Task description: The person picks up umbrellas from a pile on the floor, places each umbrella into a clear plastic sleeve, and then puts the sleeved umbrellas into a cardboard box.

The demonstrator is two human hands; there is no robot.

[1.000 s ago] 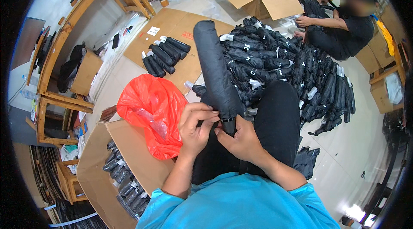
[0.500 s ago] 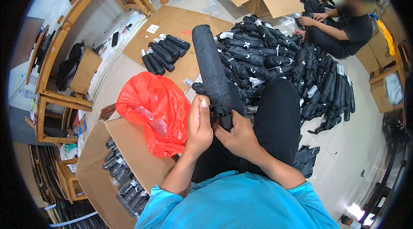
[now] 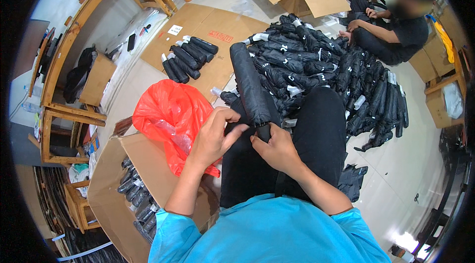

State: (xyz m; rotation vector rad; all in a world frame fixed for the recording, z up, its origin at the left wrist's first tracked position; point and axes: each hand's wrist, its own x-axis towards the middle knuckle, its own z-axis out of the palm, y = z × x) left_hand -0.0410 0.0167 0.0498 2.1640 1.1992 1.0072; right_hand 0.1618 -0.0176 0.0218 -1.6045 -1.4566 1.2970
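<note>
A folded black umbrella point(image 3: 248, 85) stands tilted over my lap, its cloth rolled close around it. My right hand point(image 3: 278, 148) grips it by the dark handle at the lower end. Just left of the umbrella, my left hand point(image 3: 213, 134) is off it, with thumb and fingers apart and nothing between them. Beyond my knees lies a big pile of black umbrellas point(image 3: 307, 60), many with white tips or wraps. Several more rolled umbrellas point(image 3: 187, 59) rest in a small group on a flattened cardboard sheet point(image 3: 208, 21).
An orange-red plastic bag point(image 3: 168, 114) hangs over an open carton point(image 3: 148, 156) at my left, which holds several wrapped umbrellas point(image 3: 141, 198). Another open carton point(image 3: 321, 3) stands at the far side. A co-worker point(image 3: 403, 30) sits at the far right. Wooden frames point(image 3: 64, 70) line the left.
My left hand has let go of the umbrella, moved left and opened. The umbrella's top has dropped lower and slightly right. The right hand still holds the handle.
</note>
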